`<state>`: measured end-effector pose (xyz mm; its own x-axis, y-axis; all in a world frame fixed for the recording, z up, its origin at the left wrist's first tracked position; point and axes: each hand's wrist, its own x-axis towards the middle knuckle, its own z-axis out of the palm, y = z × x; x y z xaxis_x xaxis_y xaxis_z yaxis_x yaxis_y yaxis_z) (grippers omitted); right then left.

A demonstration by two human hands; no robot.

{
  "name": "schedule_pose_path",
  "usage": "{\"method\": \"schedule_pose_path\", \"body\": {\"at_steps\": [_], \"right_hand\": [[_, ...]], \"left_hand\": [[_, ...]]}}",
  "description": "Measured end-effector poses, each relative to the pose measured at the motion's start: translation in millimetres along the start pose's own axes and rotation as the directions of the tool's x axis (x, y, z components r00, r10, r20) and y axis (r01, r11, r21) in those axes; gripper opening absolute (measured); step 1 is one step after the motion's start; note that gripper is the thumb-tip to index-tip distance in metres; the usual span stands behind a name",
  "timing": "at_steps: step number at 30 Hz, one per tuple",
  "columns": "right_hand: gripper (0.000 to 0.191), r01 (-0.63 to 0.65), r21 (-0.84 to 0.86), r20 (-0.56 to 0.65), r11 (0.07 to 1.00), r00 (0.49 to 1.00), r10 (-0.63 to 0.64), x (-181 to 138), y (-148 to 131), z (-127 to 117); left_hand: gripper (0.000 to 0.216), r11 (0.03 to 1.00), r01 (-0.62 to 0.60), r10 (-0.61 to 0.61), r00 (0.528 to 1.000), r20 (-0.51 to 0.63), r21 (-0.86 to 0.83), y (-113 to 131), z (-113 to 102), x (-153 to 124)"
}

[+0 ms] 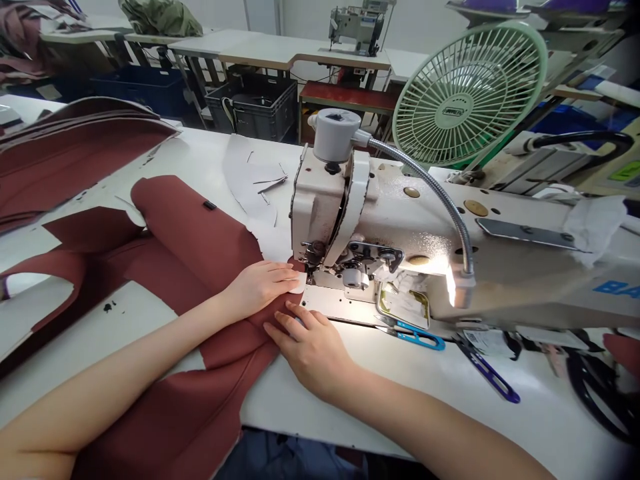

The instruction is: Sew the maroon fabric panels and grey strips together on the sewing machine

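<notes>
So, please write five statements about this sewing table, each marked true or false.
1. The left hand and right hand both touch the maroon fabric. True.
2. The right hand holds the blue thread snips. False: they lie apart from it.
3. The purple thread snips lie right of the blue ones in the picture. True.
4. The lamp of the sewing machine is dark. False: it is lit.
5. The green fan stands beyond the sewing machine. True.

Maroon fabric (190, 227), loosely folded
</notes>
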<state>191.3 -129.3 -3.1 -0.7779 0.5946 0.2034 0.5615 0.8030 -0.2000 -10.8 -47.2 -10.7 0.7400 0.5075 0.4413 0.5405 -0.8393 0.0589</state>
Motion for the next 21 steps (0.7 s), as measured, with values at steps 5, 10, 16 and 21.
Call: {"method": "schedule_pose_path", "body": {"at_steps": [5,10,16,21], "right_hand": [[0.041,-0.018,-0.018,0.017,1.0,1.0,0.018,0,3,-2],[0.042,-0.032,-0.028,0.005,0.999,0.999,0.032,0,7,-4],[0.042,-0.021,-0.048,0.003,0.999,1.0,0.021,-1,6,-5],[0.042,-0.028,-0.047,-0.005,0.999,1.0,0.028,0,7,-1]], "left_hand": [[0.032,1.0,0.005,-0.004,0.999,0.039,-0.014,-4,1,8],[0.03,1.0,-0.006,0.006,0.998,0.063,-0.001,-8,4,17],[0.032,1.0,-0.008,0.008,0.993,0.117,0.0,-11,1,17],[0.031,0.999,-0.041,0.043,0.99,0.134,-0.017,-16,-3,23]]}}
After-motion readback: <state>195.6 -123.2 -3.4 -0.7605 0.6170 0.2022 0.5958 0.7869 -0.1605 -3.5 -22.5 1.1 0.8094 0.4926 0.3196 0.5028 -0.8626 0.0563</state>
